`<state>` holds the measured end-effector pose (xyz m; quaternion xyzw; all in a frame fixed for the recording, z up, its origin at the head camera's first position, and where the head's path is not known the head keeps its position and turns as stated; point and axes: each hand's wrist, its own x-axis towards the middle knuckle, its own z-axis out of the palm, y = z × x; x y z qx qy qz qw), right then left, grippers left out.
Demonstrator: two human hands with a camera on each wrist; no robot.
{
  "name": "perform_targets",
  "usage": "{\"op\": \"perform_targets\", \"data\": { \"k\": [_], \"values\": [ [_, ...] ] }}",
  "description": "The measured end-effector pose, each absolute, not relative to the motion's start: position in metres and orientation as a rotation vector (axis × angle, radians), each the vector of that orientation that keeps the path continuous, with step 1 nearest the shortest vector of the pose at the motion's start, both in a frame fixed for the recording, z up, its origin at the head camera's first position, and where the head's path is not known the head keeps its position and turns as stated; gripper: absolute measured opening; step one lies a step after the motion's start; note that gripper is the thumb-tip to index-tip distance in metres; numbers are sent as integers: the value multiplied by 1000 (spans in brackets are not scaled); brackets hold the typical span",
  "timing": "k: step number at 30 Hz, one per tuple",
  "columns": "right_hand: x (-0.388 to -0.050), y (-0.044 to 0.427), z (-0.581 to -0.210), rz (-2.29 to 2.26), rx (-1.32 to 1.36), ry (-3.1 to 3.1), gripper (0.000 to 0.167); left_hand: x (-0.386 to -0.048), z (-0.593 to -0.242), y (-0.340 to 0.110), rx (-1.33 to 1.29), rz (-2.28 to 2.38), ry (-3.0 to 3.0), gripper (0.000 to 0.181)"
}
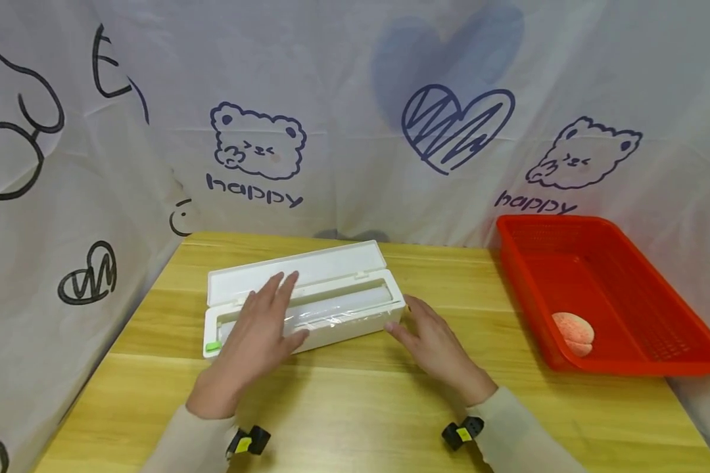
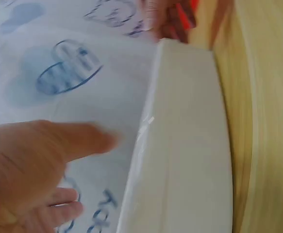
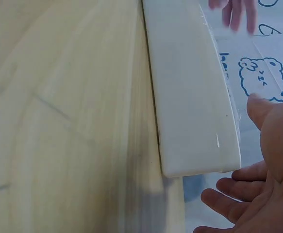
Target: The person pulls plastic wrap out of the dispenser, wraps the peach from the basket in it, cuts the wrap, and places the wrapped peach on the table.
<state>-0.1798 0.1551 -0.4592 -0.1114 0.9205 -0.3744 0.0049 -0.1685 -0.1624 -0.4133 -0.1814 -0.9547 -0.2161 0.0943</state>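
A long white cling film dispenser (image 1: 355, 327) lies on the table with its lid (image 1: 307, 268) raised at the back. Inside is a roll of clear film (image 1: 343, 306), some of it drawn over the front edge. A small green slider (image 1: 213, 346) sits at the left end. My left hand (image 1: 256, 335) hovers over the left half of the box, its fingers stretched out and holding nothing. Beside the right end is my right hand (image 1: 438, 345), fingers loosely bent and apart; in the right wrist view this hand (image 3: 277, 170) stands just off the box's corner.
A red plastic basket (image 1: 520, 289) stands at the right of the wooden table (image 1: 355, 414), with a pinkish, rounded piece (image 1: 574, 332) inside. Printed white cloth (image 1: 355, 131) hangs behind the table and at its sides.
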Motion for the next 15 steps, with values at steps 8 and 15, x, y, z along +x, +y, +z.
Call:
{"op": "perform_targets", "data": {
  "k": [8, 15],
  "values": [
    [-189, 151, -454, -1237, -236, 2884, 63, -138, -409, -234, 106, -882, -2900, 70],
    [-202, 143, -452, -1350, -159, 2797, 60, -139, -424, -260, 342, -1175, -3172, 100]
  ]
}}
